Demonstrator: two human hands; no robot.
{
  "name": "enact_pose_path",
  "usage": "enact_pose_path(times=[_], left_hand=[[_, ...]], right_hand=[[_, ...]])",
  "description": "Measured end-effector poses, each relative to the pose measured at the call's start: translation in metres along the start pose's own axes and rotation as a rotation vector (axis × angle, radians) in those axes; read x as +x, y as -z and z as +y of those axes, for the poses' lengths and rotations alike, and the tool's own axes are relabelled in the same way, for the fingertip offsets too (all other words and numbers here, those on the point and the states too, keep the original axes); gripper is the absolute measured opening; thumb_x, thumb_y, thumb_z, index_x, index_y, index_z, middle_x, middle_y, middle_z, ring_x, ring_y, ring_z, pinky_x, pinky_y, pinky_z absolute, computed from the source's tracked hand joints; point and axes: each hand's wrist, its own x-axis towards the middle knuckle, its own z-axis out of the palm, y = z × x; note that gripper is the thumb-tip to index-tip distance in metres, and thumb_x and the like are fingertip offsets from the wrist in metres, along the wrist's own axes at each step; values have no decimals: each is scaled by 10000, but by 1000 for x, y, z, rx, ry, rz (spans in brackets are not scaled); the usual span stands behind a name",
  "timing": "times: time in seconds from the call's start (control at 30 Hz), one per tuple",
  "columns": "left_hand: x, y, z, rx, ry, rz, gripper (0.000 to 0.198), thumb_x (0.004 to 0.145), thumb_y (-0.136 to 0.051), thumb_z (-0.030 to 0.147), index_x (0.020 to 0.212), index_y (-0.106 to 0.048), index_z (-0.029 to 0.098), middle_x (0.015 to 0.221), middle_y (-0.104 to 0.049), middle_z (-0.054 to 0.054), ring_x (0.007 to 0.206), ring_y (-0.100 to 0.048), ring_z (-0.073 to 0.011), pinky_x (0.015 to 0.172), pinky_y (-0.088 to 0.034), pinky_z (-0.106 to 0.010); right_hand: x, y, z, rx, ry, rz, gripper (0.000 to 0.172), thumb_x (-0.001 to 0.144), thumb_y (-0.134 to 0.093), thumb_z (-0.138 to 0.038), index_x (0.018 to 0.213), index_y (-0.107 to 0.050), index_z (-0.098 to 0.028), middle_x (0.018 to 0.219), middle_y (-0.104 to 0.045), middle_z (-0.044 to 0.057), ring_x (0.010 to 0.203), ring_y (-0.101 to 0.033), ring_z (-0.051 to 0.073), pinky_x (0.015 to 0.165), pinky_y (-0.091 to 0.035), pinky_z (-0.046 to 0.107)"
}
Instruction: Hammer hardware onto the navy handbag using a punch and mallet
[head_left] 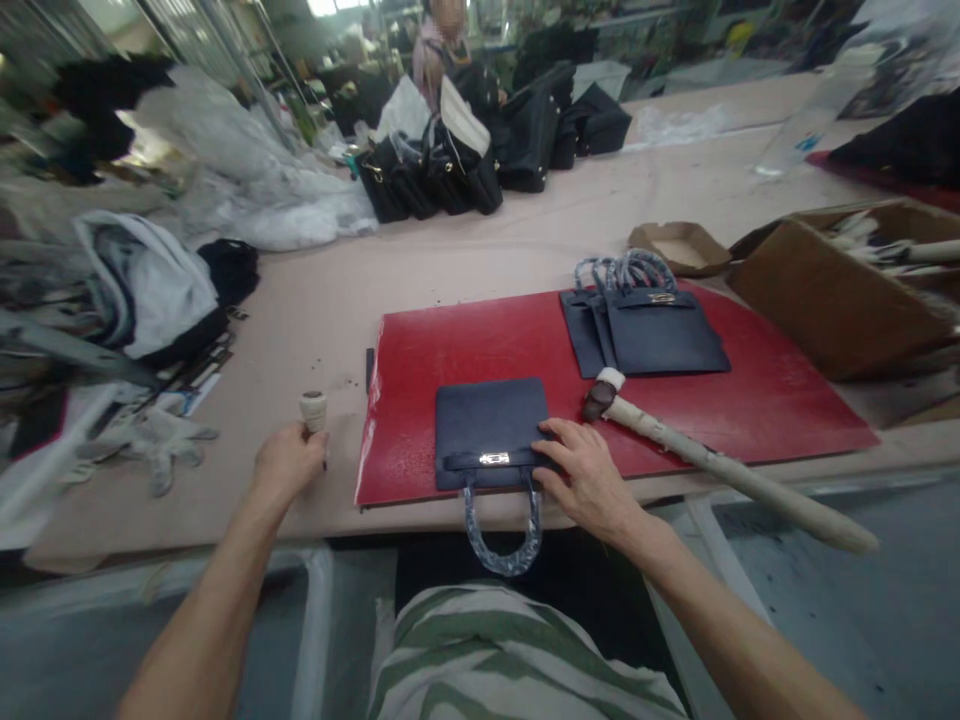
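A small dark blue handbag lies flat on a red mat, its wrapped handle hanging over the table's front edge. My right hand rests flat on the bag's lower right corner, fingers spread beside the metal clasp. My left hand is closed round a short tape-wrapped tool, held upright on the table left of the mat. A mallet with a long wrapped handle lies on the mat just right of my right hand.
A stack of similar blue bags lies at the mat's far side. Cardboard boxes stand at the right. Cloth and gloves clutter the left. Black bags stand at the far side, with another person behind them.
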Motion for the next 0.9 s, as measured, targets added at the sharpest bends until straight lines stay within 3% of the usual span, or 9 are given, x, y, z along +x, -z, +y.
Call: enact_pose_path(times=[0.13,0.2,0.27,0.33,0.47,0.57,0.63,0.73,0.9], left_hand=[[5,-7,-22,111,64,-101,280,821,-503,439,693,-535,191,839,-707,-238,845,-684,-416,676,-501,-455],[-4,-10,-16,188,33,-17,317,859,-481,445,744,-579,166,900,-699,-237,897,-673,-420,726,-525,-499],[-22,-12,3,217,-93,141,335,913,-450,421,891,-633,141,1009,-689,-218,973,-654,-397,797,-534,-516],[-44,-15,34,85,-323,238,322,964,-427,378,1009,-641,142,1066,-686,-179,997,-645,-337,856,-532,-471],[-88,-24,106,-238,-820,138,228,996,-483,311,1042,-660,174,1069,-696,-104,989,-633,-235,897,-518,-361],[-101,-28,144,-150,-932,-20,163,952,-584,297,1027,-668,180,1030,-675,-94,973,-616,-269,843,-517,-402],[-102,-27,157,-40,-964,-94,121,934,-603,279,947,-666,176,974,-652,-99,950,-608,-297,809,-516,-432],[-101,-21,165,109,-1081,-104,142,942,-510,162,917,-650,159,934,-635,-113,892,-610,-307,754,-521,-439],[-95,-14,153,213,-1273,-39,194,891,-471,53,911,-641,145,888,-648,-106,788,-608,-287,666,-538,-422]], right_hand=[[5,-3,0,-8,10,5,230,889,-702,-148,1119,-701,-161,1355,-558,148,1266,-490,340,1084,-373,572],[7,-3,-2,-22,20,0,206,895,-693,-138,1099,-706,-168,1341,-565,139,1237,-500,332,1073,-383,559],[10,-1,-4,-51,30,-14,184,907,-683,-135,1085,-711,-172,1301,-582,129,1187,-513,321,1050,-393,544],[12,2,-7,-90,49,-51,163,928,-663,-136,1080,-712,-169,1232,-605,119,1115,-521,301,1000,-420,506],[15,5,-10,-182,141,-157,222,984,-571,-128,1182,-669,-146,1124,-610,111,993,-489,269,892,-449,417],[15,6,-11,-264,207,-225,294,992,-511,-97,1267,-610,-124,1129,-584,116,974,-460,270,895,-440,398],[15,7,-14,-315,239,-272,306,991,-488,-86,1280,-585,-103,1137,-568,125,964,-453,270,905,-436,396],[16,8,-19,-379,259,-314,278,995,-462,-89,1244,-586,-74,1103,-560,136,935,-451,271,883,-441,403],[13,5,-11,-249,296,-224,238,956,-448,-32,1105,-622,-96,1061,-562,136,936,-452,265,867,-449,400]])
